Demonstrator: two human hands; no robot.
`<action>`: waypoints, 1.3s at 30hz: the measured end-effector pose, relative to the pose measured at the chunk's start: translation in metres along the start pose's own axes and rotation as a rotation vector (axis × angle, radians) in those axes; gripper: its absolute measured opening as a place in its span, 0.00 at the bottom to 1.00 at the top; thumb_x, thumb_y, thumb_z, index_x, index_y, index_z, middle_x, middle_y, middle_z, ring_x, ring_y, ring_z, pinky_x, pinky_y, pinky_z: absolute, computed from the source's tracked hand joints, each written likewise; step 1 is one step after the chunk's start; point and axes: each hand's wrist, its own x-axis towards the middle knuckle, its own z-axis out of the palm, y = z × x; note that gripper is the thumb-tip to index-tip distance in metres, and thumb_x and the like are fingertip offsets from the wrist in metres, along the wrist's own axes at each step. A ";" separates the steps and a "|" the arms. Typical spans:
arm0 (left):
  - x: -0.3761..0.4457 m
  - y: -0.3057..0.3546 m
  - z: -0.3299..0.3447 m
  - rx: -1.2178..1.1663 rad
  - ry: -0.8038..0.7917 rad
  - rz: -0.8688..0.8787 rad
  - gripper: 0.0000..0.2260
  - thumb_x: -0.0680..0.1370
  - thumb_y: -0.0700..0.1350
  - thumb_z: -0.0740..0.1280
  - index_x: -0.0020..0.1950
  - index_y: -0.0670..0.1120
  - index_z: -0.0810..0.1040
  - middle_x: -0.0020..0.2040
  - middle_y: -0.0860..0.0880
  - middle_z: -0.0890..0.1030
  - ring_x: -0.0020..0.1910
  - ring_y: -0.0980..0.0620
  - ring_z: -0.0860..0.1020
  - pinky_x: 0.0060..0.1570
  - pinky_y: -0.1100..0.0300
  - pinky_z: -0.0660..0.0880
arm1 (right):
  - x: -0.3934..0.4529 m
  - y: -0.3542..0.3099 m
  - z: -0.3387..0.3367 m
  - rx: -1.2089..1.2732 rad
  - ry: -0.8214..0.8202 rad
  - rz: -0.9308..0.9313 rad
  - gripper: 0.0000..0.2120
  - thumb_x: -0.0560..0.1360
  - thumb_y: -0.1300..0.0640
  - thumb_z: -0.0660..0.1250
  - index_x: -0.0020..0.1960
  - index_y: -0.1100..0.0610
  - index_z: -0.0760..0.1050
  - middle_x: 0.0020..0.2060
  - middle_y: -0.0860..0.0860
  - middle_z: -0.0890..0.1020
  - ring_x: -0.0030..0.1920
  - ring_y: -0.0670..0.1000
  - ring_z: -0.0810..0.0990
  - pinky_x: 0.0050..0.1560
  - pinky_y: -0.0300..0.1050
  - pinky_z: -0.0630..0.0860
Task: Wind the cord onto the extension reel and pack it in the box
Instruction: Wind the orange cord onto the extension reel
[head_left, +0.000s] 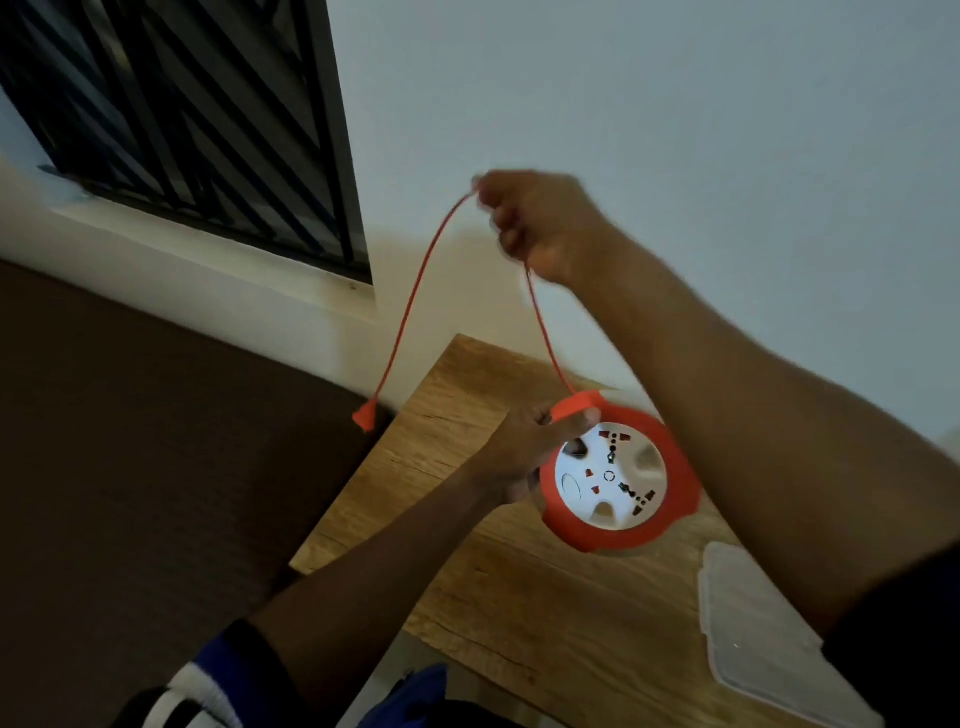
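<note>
From the head view, the left hand (524, 452) holds the extension reel (618, 475) above the wooden bench (519, 587). Its grip is curled round the reel's left rim, with the thumb pressed on the orange tab at the top edge and the fingers behind the disc. The reel is tilted so that its white socket face, ringed in orange, turns toward the camera.

The right hand (535, 221) is raised well above the reel, near the pale wall (675, 104). Its grip is curled into a loose fist pinching the orange cord (415, 291). From this fist one strand of cord runs down to the tab at the top of the reel; the other strand arcs left and hangs free, ending in the orange plug (366, 415), which dangles beside the bench's left edge, clear of both hands.

A clear plastic box (753, 634) lies on the bench at lower right, partly hidden by the right forearm. A barred window (208, 119) fills the upper left.
</note>
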 end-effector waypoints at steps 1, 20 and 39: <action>0.001 -0.003 0.002 0.009 0.014 0.000 0.11 0.82 0.44 0.70 0.60 0.39 0.82 0.56 0.34 0.84 0.50 0.37 0.85 0.49 0.47 0.81 | -0.003 -0.018 -0.008 0.068 0.040 -0.055 0.04 0.72 0.65 0.71 0.40 0.58 0.78 0.31 0.51 0.79 0.24 0.42 0.70 0.21 0.35 0.60; 0.006 -0.027 0.017 -0.028 -0.123 -0.060 0.23 0.70 0.59 0.80 0.58 0.46 0.86 0.57 0.40 0.87 0.54 0.39 0.87 0.51 0.45 0.84 | -0.010 -0.010 -0.089 -0.447 0.223 -0.040 0.09 0.77 0.67 0.61 0.54 0.62 0.78 0.47 0.57 0.85 0.33 0.50 0.82 0.28 0.38 0.69; 0.023 -0.028 0.004 -0.040 -0.044 -0.029 0.12 0.77 0.49 0.76 0.54 0.42 0.86 0.50 0.40 0.87 0.44 0.43 0.87 0.41 0.53 0.84 | -0.065 0.068 -0.114 -1.132 -0.171 -0.128 0.17 0.74 0.51 0.72 0.61 0.53 0.78 0.52 0.48 0.82 0.49 0.46 0.80 0.52 0.41 0.76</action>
